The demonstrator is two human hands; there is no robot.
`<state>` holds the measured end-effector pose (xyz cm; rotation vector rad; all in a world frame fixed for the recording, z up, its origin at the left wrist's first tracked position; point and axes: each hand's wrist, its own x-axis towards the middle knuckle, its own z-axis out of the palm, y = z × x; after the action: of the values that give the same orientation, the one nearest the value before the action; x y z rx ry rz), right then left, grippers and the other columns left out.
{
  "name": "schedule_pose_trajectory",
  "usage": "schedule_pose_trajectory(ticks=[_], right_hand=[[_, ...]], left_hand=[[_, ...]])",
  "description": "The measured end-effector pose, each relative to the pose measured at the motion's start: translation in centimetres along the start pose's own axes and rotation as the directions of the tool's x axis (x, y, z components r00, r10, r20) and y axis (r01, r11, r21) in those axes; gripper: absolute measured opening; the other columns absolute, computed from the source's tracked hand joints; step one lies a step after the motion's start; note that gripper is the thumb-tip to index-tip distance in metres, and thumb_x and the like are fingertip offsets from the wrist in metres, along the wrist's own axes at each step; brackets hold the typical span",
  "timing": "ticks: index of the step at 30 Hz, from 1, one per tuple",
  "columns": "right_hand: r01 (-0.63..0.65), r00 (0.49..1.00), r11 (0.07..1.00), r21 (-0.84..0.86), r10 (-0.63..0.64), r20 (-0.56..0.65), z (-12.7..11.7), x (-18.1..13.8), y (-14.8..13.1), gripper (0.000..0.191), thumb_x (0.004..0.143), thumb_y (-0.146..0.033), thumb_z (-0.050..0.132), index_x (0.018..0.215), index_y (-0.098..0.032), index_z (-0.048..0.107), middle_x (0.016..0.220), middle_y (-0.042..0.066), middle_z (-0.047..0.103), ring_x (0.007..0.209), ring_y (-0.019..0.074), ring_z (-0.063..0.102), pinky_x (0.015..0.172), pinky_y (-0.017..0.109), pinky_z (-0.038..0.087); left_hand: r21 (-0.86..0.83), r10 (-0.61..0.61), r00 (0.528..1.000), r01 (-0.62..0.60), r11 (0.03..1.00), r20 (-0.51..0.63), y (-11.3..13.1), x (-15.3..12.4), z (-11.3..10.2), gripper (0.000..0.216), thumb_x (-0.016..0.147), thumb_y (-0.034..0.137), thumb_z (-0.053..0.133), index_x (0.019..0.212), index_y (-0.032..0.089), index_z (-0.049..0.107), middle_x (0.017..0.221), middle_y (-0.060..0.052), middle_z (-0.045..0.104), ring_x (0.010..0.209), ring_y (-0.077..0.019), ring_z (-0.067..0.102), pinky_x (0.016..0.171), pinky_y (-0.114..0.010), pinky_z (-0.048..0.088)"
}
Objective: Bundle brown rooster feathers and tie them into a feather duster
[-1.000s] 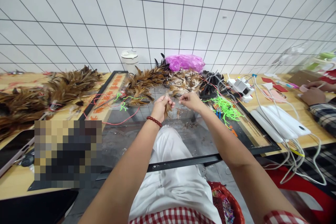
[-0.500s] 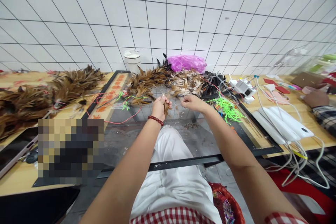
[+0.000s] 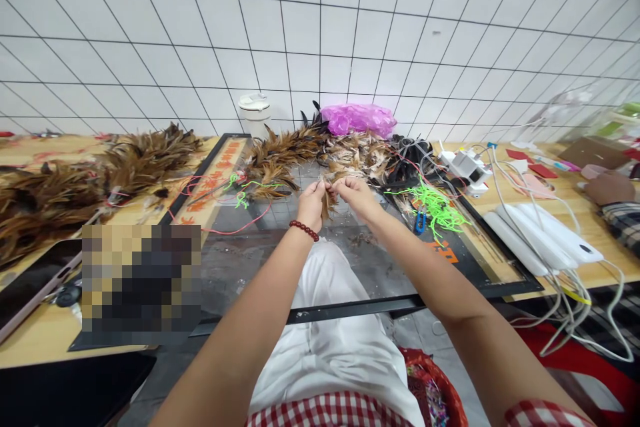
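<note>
Above the glass panel [image 3: 240,253], my left hand [image 3: 313,203] is closed on a small brown feather [image 3: 328,205] that hangs down between my two hands. A dark red bead bracelet [image 3: 304,230] circles my left wrist. My right hand [image 3: 356,195] meets the left at the feather's top, thumb and finger pinched. What the right fingertips hold, if anything, is too small to make out. Just beyond lie a pile of pale and brown loose feathers [image 3: 350,155] and a brown feather strand [image 3: 280,157].
Bright green strings [image 3: 435,207] and a blue tool [image 3: 420,222] lie right of my hands. White power banks [image 3: 545,237] with cables and plugs [image 3: 467,170] are farther right, near another person's hand [image 3: 610,187]. Feather bundles [image 3: 145,157] and a phone [image 3: 37,283] lie left. A white cup [image 3: 255,117] stands behind.
My right hand has moved left from its spot apart and now touches my left hand at the feather. The left hand keeps its hold, and the view has shifted slightly.
</note>
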<state>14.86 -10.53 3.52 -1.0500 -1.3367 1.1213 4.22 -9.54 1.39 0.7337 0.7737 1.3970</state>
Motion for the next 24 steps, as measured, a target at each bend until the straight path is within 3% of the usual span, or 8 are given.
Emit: schedule_pose_trajectory(ticks=[4,10,18,20,24], right_hand=[[-0.004,0.999,1.0,-0.025,0.003,-0.044,0.4,-0.1,0.6,0.021,0.066,-0.036,0.059,0.059,-0.017,0.053,0.055,-0.004,0.051,0.054,0.008,0.041,0.055,0.023,0.034],[-0.013,0.997,0.998,-0.059,0.009,-0.071,0.3,-0.2,0.8,0.024,0.067,-0.037,0.06,0.057,-0.017,0.05,0.051,-0.005,0.046,0.052,0.0076,0.039,0.053,0.022,0.033],[0.004,0.999,0.999,-0.052,-0.006,-0.051,0.0,0.0,1.2,0.026,0.065,-0.039,0.068,0.064,-0.016,0.057,0.061,-0.002,0.055,0.057,0.0083,0.046,0.058,0.022,0.038],[0.036,0.999,0.999,0.009,-0.036,-0.022,-0.3,0.1,0.7,0.028,0.064,-0.04,0.07,0.073,-0.015,0.061,0.065,-0.002,0.058,0.059,0.0088,0.049,0.059,0.023,0.041],[0.0,0.984,0.993,0.12,-0.021,0.175,-1.5,0.2,0.0,0.043,0.066,-0.048,0.07,0.095,-0.017,0.063,0.06,-0.003,0.059,0.052,0.0102,0.052,0.053,0.025,0.044]], left_hand=[[-0.019,0.051,0.999,-0.051,0.999,-0.008,-0.3,-0.1,0.1,0.016,0.077,0.026,0.064,0.069,0.014,0.058,0.061,0.003,0.056,0.053,-0.0066,0.051,0.057,-0.02,0.042],[-0.035,0.035,0.999,-0.034,0.999,0.041,-0.3,-0.5,0.4,0.019,0.075,0.031,0.067,0.073,0.014,0.058,0.063,0.003,0.055,0.054,-0.0064,0.05,0.056,-0.02,0.041],[-0.001,0.08,0.996,-0.08,0.997,0.039,-0.4,0.0,0.1,0.018,0.076,0.027,0.065,0.068,0.015,0.055,0.063,0.003,0.055,0.056,-0.0056,0.05,0.059,-0.018,0.041],[0.028,0.073,0.995,-0.075,0.997,0.062,-0.4,0.1,0.0,0.016,0.077,0.027,0.065,0.071,0.015,0.056,0.062,0.003,0.055,0.055,-0.006,0.05,0.057,-0.018,0.041],[0.134,-0.038,0.968,0.005,0.991,0.248,-0.3,-0.5,0.2,0.025,0.077,0.035,0.065,0.068,0.015,0.053,0.054,0.003,0.051,0.048,-0.0074,0.048,0.05,-0.02,0.04]])
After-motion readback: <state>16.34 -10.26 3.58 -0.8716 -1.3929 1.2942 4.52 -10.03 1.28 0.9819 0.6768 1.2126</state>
